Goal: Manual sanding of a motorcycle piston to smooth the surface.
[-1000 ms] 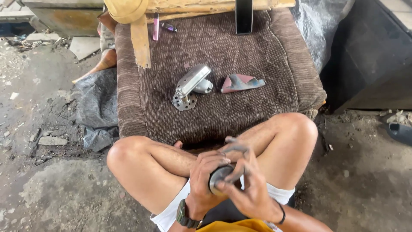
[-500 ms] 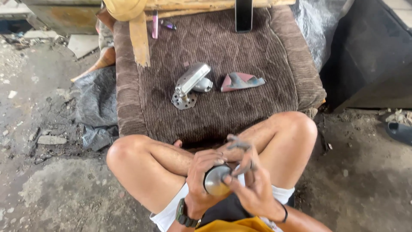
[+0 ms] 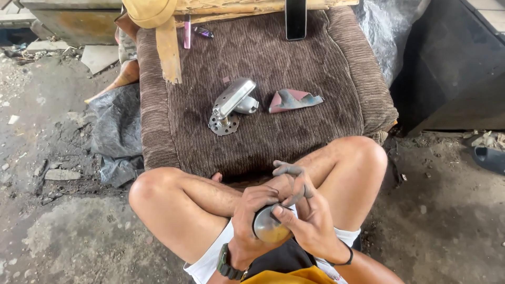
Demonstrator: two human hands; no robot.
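**Round metal part held in both hands over the lap; second part and abrasive scrap lie on the cushion**

While the person sits cross-legged on the ground, the left hand (image 3: 251,221) is wrapped closed around a round metal part (image 3: 267,226), gripping it from the side and underneath. The right hand (image 3: 307,221) is closed against the same part from the other side, fingertips pressed on its face, with grey-stained fingers (image 3: 288,169) raised above. The part sits low over the lap, between the knees, its domed face showing a dull shine.

Progress, as a judgement: the visible face looks fairly bright, so the rubbing appears well advanced on this piece; its far side is hidden and cannot be assessed. A chrome mirror-like housing (image 3: 231,102) with a perforated round base lies untouched on the brown cushion (image 3: 315,68), just beside a crumpled reddish-grey abrasive sheet (image 3: 293,100).

Surroundings: the cushion is worn corduroy, resting against rough timber (image 3: 231,6). A dark phone (image 3: 295,18) stands at its far edge, and a pink pen-like object (image 3: 187,31) lies near it. Black plastic sheeting (image 3: 113,131) lies to one side on a dirty, cracked concrete floor (image 3: 63,231) strewn with rubble.
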